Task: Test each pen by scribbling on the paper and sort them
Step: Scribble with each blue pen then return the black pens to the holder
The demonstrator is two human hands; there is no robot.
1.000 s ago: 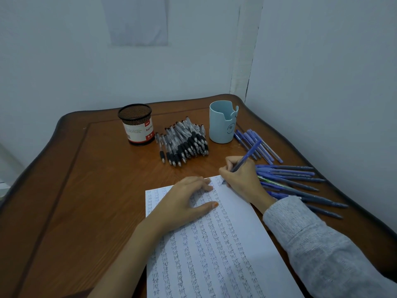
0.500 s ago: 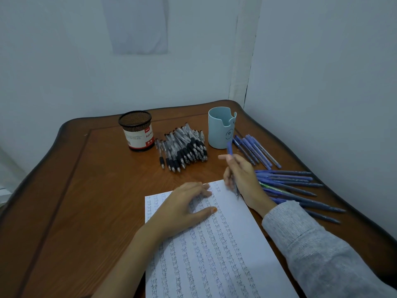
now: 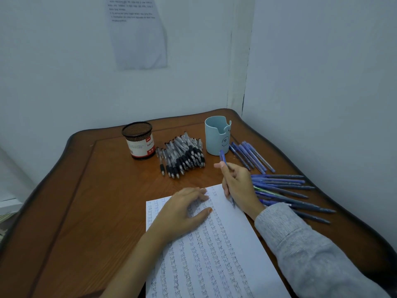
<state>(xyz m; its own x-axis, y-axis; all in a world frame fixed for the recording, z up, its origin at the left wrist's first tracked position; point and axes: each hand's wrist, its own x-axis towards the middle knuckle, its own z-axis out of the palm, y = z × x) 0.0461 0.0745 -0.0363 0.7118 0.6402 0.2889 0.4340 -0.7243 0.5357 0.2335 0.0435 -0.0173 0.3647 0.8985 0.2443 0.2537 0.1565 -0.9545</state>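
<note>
I'm seeing the right hand gripping one blue pen, with its fingers curled round the barrel. The pen is standing nearly upright in the view. Its top end is showing just below the light blue cup and its tip is pointing down over the right edge of the paper. Honestly can't tell if the tip is touching the sheet.

The left hand is lying flat on the top part of the paper, fingers relaxed and holding nothing, just pressing the sheet onto the table. The paper is carrying rows of small scribbles.

As for the sorting, a pile of black-grip pens is lying between the black mesh cup and the light blue cup. A short row of blue pens is lying just right of that blue cup. A bigger fan of blue pens is lying right beside the right hand, a few of them running behind the grey sleeve. Both cups are standing upright at the back of the table, and a printed sheet is hanging on the wall behind.
</note>
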